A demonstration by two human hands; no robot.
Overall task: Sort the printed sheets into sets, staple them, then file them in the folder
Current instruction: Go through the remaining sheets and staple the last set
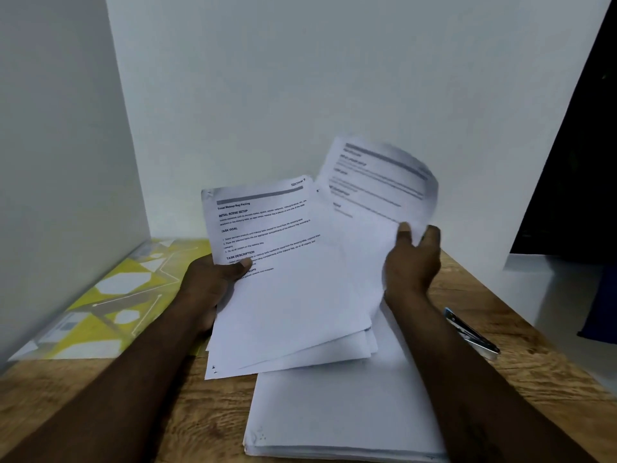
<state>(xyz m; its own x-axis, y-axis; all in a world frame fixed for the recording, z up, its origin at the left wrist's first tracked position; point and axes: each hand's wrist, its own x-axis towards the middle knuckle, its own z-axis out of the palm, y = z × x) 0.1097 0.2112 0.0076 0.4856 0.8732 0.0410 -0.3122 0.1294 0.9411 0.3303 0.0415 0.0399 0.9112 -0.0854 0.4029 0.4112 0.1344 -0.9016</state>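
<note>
Bare tabletop (207,412) is left between paper stack (334,412) and folder (110,295); the left is closed by a wall (66,162), the right occupied by a stapler (472,330).

light: dim, cool, flat | blur: curled white printed sheet (377,182) above brown wood-grain table (527,385) motion-smeared | sharp: white paper sheaf (283,295) print legible | edges: pale grey walls (300,78) behind table splay outward
</note>
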